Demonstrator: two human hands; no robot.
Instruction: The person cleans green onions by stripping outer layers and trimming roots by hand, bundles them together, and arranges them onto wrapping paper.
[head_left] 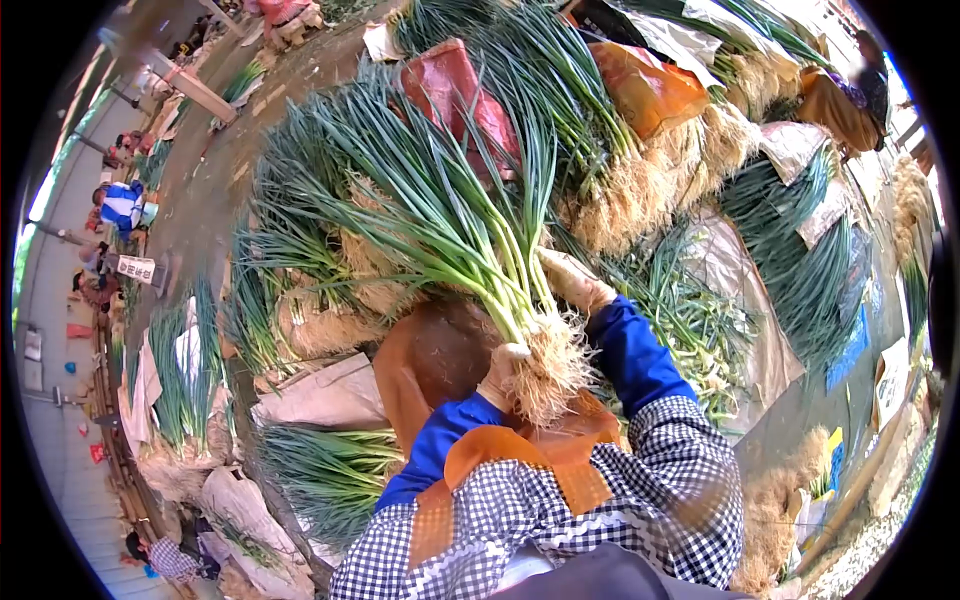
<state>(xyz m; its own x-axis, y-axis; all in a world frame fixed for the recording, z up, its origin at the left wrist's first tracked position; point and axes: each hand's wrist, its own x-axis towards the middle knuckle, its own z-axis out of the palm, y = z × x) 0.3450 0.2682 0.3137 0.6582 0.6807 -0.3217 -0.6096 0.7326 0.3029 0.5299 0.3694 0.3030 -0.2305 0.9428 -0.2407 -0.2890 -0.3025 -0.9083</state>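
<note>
A bunch of scallions is held up in front of my body, its long green leaves fanning toward the upper left. Its pale roots hang in a tangle at the near end. My left hand is closed round the bunch at its lower left, beside the roots. Higher up on the right, my right hand grips the white stems from the side, with its fingertips partly hidden behind them. A brown apron covers my lap below the bunch.
Stacked scallions lie at the left, and more with thick roots at the upper right. Loose leaves and trimmings lie to my right. Red plastic and an orange bag rest among the piles. Other people sit at far left.
</note>
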